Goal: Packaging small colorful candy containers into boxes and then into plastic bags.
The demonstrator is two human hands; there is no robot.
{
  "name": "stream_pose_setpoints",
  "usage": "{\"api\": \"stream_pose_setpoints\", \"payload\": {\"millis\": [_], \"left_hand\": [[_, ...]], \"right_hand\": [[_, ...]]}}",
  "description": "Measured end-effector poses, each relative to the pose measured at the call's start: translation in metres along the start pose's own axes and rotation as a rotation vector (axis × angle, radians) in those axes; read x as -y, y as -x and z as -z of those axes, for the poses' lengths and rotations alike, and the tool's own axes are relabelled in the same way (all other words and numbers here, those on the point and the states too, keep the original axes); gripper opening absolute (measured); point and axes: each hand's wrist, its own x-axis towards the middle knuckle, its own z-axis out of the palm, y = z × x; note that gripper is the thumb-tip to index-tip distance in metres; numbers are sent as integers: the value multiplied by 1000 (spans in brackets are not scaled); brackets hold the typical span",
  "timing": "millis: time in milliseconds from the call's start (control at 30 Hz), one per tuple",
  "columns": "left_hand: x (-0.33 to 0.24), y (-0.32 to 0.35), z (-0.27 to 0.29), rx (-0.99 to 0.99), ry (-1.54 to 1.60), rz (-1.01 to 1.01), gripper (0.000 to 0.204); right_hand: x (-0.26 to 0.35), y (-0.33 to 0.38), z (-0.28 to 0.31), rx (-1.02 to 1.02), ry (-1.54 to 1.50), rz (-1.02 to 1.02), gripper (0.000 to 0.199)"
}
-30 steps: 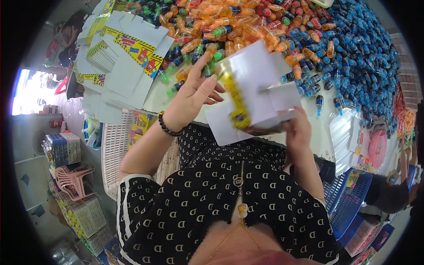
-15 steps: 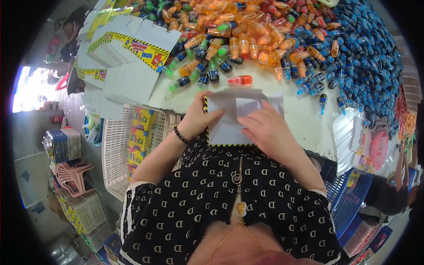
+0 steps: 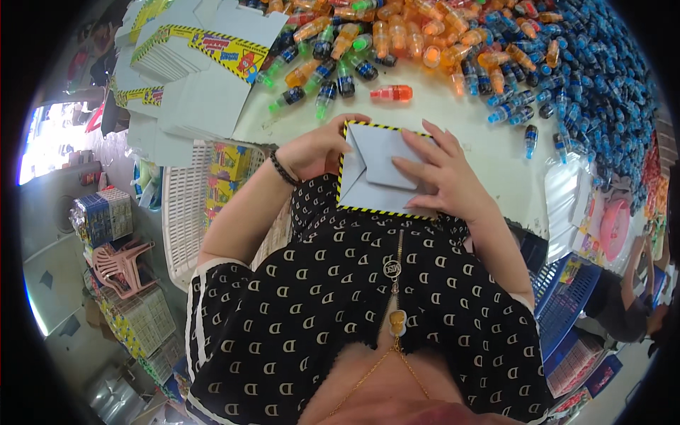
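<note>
Fingers [image 3: 418, 152] of the right hand [image 3: 443, 173] lie spread flat on the one grey carton [image 3: 379, 170], pressing its flaps; the left hand [image 3: 315, 149] curls around its left edge. Held at the table [image 3: 489, 152] edge against the chest, the carton sits lower than a second ago. One red bottle [image 3: 392, 93] lies apart from the heap; three flat-box stacks [image 3: 198, 71] rest left.

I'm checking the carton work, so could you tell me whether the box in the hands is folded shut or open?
Folded shut on the side in view: the box's grey flaps lie flat, overlapping, with the right hand pressing on them and the left hand gripping its edge.
</note>
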Motion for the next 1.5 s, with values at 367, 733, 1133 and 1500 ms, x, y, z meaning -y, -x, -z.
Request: {"api": "stream_pose_setpoints", "payload": {"millis": [367,733,1133,1500], "left_hand": [[11,-3,-7,-247,-872,-340,65],[-38,56,-95,277,0,-380,68],[18,-26,-5,-503,-1275,-783,21],[13,-23,-18,-460,-1286,-712,16]], "right_hand": [[26,-24,-15,112,249,-414,81],[69,-1,22,-251,-1016,-639,89],[14,15,-26,-251,-12,-314,59],[6,-34,-27,463,-4,-165,43]]}}
